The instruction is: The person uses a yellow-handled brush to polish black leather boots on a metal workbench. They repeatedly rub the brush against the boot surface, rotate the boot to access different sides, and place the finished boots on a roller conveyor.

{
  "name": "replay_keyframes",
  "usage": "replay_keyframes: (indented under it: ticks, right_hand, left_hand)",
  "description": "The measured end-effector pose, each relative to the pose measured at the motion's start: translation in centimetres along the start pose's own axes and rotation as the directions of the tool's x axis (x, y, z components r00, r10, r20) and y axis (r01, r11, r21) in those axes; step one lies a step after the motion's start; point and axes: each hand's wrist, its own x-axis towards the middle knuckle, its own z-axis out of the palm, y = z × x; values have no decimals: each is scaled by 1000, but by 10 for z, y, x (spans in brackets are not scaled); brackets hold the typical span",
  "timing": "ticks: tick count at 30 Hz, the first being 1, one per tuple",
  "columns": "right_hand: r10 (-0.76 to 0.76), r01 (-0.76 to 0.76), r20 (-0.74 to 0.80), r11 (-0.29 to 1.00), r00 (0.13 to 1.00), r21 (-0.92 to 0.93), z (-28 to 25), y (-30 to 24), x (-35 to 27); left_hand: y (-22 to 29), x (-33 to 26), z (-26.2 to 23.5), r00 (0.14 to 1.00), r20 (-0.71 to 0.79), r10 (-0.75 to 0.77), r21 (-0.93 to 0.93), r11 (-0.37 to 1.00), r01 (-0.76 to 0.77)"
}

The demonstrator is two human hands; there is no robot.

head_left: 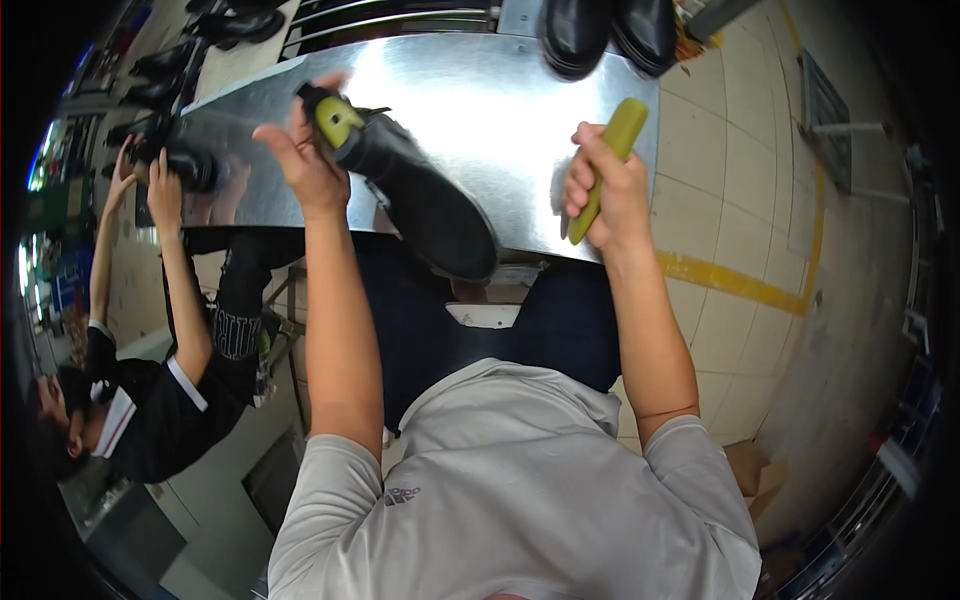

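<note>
Head view, looking down over the person's shoulders:

- Bench: shiny sheet-metal top, running from the upper left to the upper right of the view, its near edge above the person's lap.
- Left hand: raised over the bench, fingers curled around the heel end of a shoe, thumb spread out to the left.
- Shoe: black, held tilted with the sole turned toward the viewer, toe pointing down and right past the near edge of the bench; a yellow-green insert shows at the opening by the left fingers.
- Right hand: closed in a fist around a yellow-green tool, held above the right edge of the bench, well apart from the shoe.
- Tool: a long rounded stick, upper end poking above the fist, lower end showing just below it.
- Pair of black shoes: standing side by side at the far edge of the bench.
- More black shoes: lined up on the far left.
- Co-worker's hands: at the left end of the bench, raised to a dark shoe; whether they grip it I cannot tell.
- Floor: pale tiles with a yellow stripe, right of the bench.
</note>
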Motion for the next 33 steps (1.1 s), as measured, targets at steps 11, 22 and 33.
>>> replay_keyframes:
  ticks: [11,22,33]
  right_hand:
    - [-106,174,-206,921,973,347,-3,18,9]
    - [-45,155,-354,945,934,288,34,26,32]
    - [-29,65,-271,990,962,125,39,17,55]
  left_hand:
    - [4,-32,18,821,-564,-91,56,987,148]
    - [-8,-41,-2,909,-404,-97,75,987,139]
    - [-4,-45,-3,962,-273,27,445,890,101]
